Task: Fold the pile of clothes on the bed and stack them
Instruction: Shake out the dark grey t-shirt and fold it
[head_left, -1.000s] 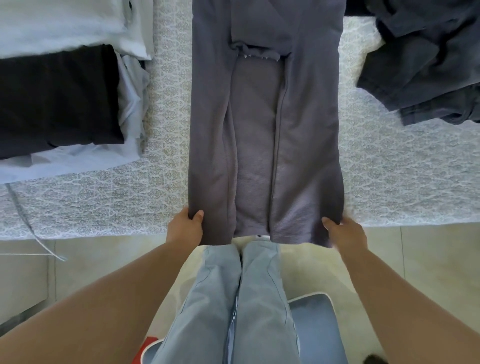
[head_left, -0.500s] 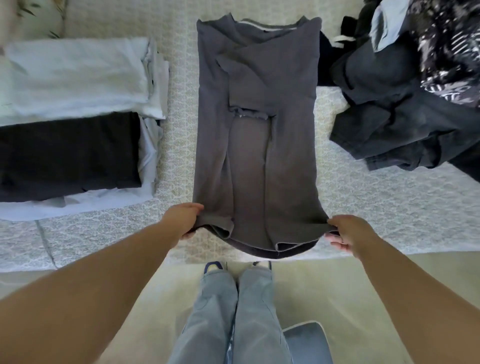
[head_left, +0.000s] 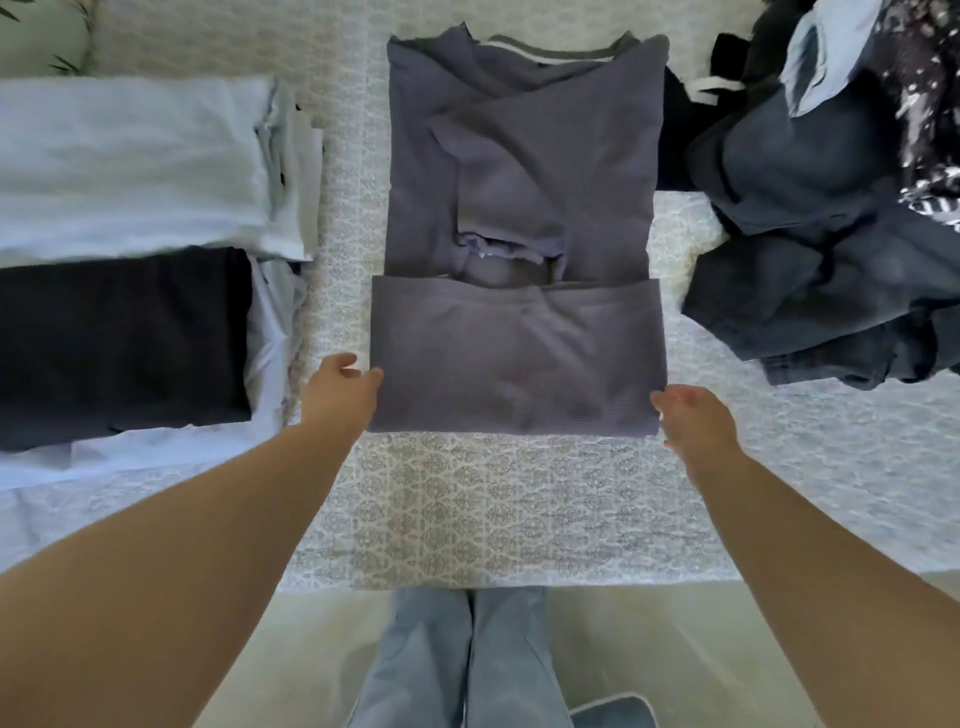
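Far left, folded stack (head_left: 124, 270): we see finished clothes lying on the bed (head_left: 519, 499), pale blue pieces with a black one on top nearer us.

Left hand (head_left: 340, 397): our hand sits at the left edge of the grey shirt (head_left: 519, 358). Its fingers look loose and partly uncurled, touching the fabric edge or just beside it; we cannot tell if they still pinch it.

Centre, grey shirt: it lies flat on the bed between our hands, its sides and sleeves already turned inward. Its lower part is now doubled upward over the middle, forming a neat band whose top edge lies just below the tucked sleeves.

What has changed: half a second ago we held the hem lifted at the bed's near edge; a second ago the shirt lay at full length. The hem has since been carried up and laid down, and our hands have dropped back to the new fold.

Right hand (head_left: 696, 426): it hovers at the right corner of the fold, fingers spread and relaxed, holding nothing.

Far right, unfolded pile (head_left: 831, 218): dark, crumpled garments wait, with a patterned piece at the top.

Meaning for the task: we judge this shirt needs one more fold toward the collar, then a move to the stack. Much of the pile remains.
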